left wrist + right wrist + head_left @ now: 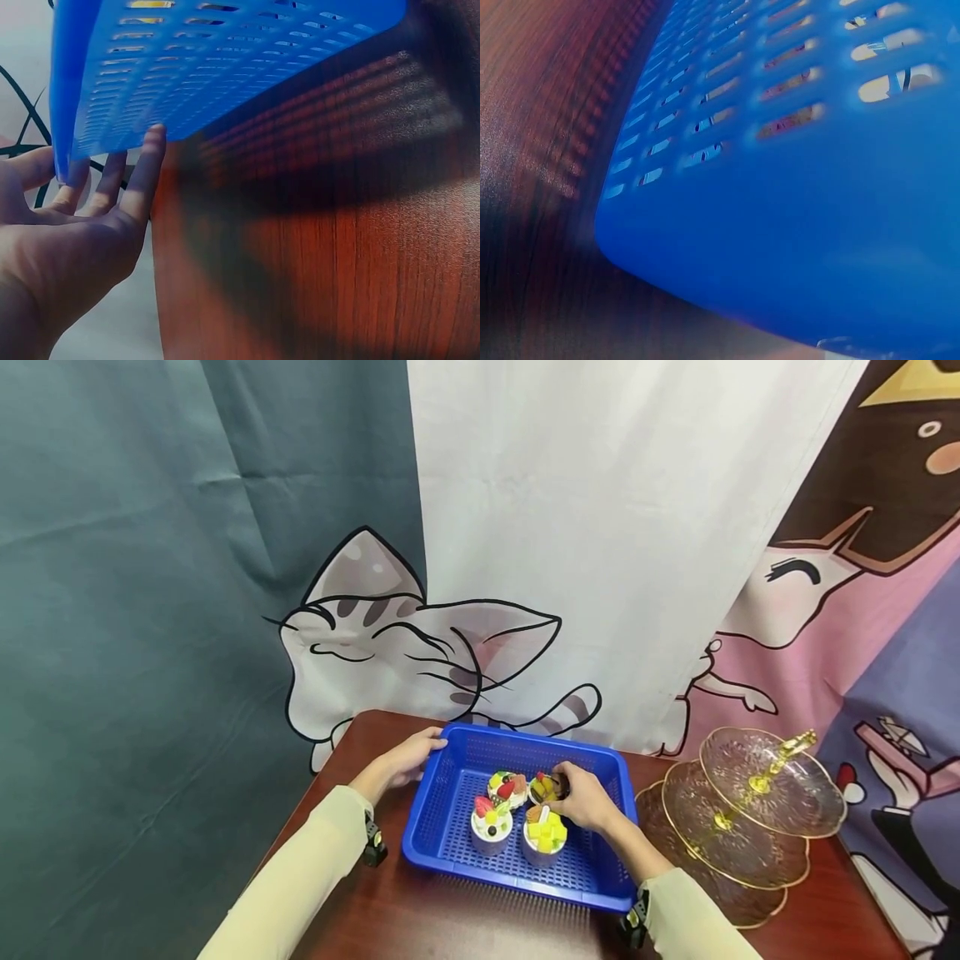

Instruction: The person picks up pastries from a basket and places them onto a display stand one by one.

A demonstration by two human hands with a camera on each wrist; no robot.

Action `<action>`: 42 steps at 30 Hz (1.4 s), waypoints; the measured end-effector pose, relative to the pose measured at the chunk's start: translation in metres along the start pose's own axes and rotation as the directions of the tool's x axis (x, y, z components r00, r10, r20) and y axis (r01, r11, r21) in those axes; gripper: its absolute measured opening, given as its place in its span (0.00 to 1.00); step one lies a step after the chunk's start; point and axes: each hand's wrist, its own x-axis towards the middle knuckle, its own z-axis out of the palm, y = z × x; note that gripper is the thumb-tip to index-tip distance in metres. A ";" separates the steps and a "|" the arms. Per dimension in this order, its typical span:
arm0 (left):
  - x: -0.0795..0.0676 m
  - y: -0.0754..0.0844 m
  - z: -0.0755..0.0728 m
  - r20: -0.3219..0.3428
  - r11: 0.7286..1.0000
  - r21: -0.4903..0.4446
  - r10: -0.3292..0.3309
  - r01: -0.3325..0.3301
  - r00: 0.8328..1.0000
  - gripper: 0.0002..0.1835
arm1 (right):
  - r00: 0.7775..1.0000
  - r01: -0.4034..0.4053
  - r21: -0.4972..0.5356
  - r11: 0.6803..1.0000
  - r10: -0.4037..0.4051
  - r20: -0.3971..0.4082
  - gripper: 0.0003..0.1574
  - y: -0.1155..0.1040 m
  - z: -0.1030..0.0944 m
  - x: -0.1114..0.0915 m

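Observation:
A blue plastic basket [517,881] with slotted walls holds several dessert cups topped with fruit pieces. At its far left corner my left hand [408,756] grips the rim; the left wrist view shows the thumb on one side and the fingers [150,154] on the other. My right hand [588,797] reaches inside the basket and holds the back right dessert cup [545,787], partly hidden by the fingers. Near that hand stands a cup with yellow cubes [546,833]. To the left are a strawberry-topped cup [491,825] and another fruit cup [507,788]. In the right wrist view, the basket wall [817,225] hides the hand.
A tiered clear stand [735,814] with gold rims and a gold handle stands right of the basket. Everything rests on a reddish-brown wooden table [442,918]. A curtain [600,527] with cartoon figures hangs behind the table.

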 end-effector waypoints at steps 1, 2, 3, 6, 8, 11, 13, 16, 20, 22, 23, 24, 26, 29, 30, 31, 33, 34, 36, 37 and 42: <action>0.000 0.000 0.000 0.001 1.000 0.001 0.002 -0.002 1.000 0.22 | 1.000 0.002 -0.001 1.000 -0.002 -0.001 0.32 0.000 0.000 0.000; 0.000 -0.001 0.000 0.004 1.000 0.000 0.003 -0.003 1.000 0.22 | 1.000 0.005 -0.003 1.000 -0.005 -0.008 0.32 -0.001 0.000 0.000; 0.001 -0.001 -0.001 0.004 1.000 -0.005 0.001 -0.001 1.000 0.22 | 1.000 0.003 -0.008 1.000 -0.003 -0.008 0.32 -0.001 0.000 0.000; 0.002 -0.002 -0.001 0.007 1.000 -0.011 -0.004 0.004 1.000 0.22 | 1.000 0.000 -0.030 1.000 0.000 -0.015 0.33 0.000 0.001 0.001; 0.002 -0.002 -0.002 0.009 1.000 -0.014 -0.006 0.006 1.000 0.22 | 1.000 -0.006 -0.040 0.999 0.005 -0.021 0.34 0.001 0.001 0.001; 0.003 -0.002 -0.002 0.007 1.000 -0.013 -0.006 0.006 1.000 0.22 | 0.999 -0.014 -0.048 0.999 0.012 -0.039 0.36 0.001 0.001 0.001; 0.002 -0.002 -0.002 0.005 1.000 -0.010 -0.007 0.007 1.000 0.22 | 0.999 -0.019 -0.057 0.998 0.016 -0.049 0.39 0.000 0.000 0.000; 0.002 0.000 -0.002 0.005 1.000 -0.008 -0.010 0.010 1.000 0.23 | 0.998 -0.024 -0.071 0.997 0.019 -0.065 0.41 -0.004 -0.004 -0.003; 0.002 0.000 -0.002 0.003 1.000 -0.003 -0.007 0.007 1.000 0.23 | 0.996 -0.022 -0.082 0.996 0.015 -0.088 0.41 -0.009 -0.015 -0.008; 0.001 0.000 -0.001 0.000 1.000 -0.004 -0.007 0.007 1.000 0.22 | 0.994 -0.003 -0.095 0.995 -0.007 -0.110 0.42 -0.012 -0.023 -0.012; 0.001 0.000 -0.001 0.000 1.000 -0.003 -0.006 0.006 1.000 0.22 | 0.992 0.009 -0.103 0.995 -0.022 -0.123 0.42 -0.014 -0.027 -0.014; 0.001 0.000 -0.001 -0.002 1.000 -0.004 -0.008 0.008 1.000 0.22 | 0.990 0.025 -0.118 0.993 -0.042 -0.137 0.42 -0.016 -0.032 -0.017; 0.000 0.001 -0.001 0.000 1.000 -0.001 -0.008 0.008 1.000 0.22 | 0.983 0.062 -0.151 0.987 -0.086 -0.162 0.43 -0.021 -0.041 -0.024; -0.001 0.001 0.000 0.005 1.000 -0.003 -0.006 0.006 1.000 0.22 | 0.969 0.111 -0.193 0.975 -0.149 -0.198 0.42 -0.032 -0.057 -0.037; 0.000 0.001 0.000 0.007 1.000 -0.006 -0.005 0.005 1.000 0.22 | 0.963 0.126 -0.206 0.970 -0.169 -0.209 0.42 -0.035 -0.063 -0.042; 0.000 0.001 0.000 0.008 1.000 -0.006 -0.002 0.002 1.000 0.22 | 0.957 0.137 -0.215 0.967 -0.185 -0.221 0.43 -0.039 -0.069 -0.047; 0.001 0.001 0.000 0.012 1.000 -0.010 -0.001 0.001 1.000 0.22 | 0.948 0.144 -0.221 0.965 -0.198 -0.247 0.43 -0.046 -0.081 -0.058; 0.001 0.000 0.000 0.015 1.000 -0.011 -0.001 0.001 1.000 0.22 | 0.945 0.140 -0.220 0.965 -0.197 -0.260 0.44 -0.049 -0.087 -0.064; 0.002 0.000 0.000 0.021 1.000 -0.011 -0.003 0.003 1.000 0.22 | 0.938 0.128 -0.215 0.968 -0.189 -0.291 0.44 -0.054 -0.100 -0.076; 0.002 -0.001 0.001 0.022 1.000 -0.009 -0.003 0.003 1.000 0.22 | 0.933 0.120 -0.209 0.971 -0.182 -0.310 0.44 -0.057 -0.106 -0.082; 0.003 -0.003 -0.001 0.008 1.000 -0.003 -0.002 0.002 1.000 0.23 | 0.874 0.102 -0.220 0.970 -0.193 -0.446 0.43 -0.064 -0.137 -0.112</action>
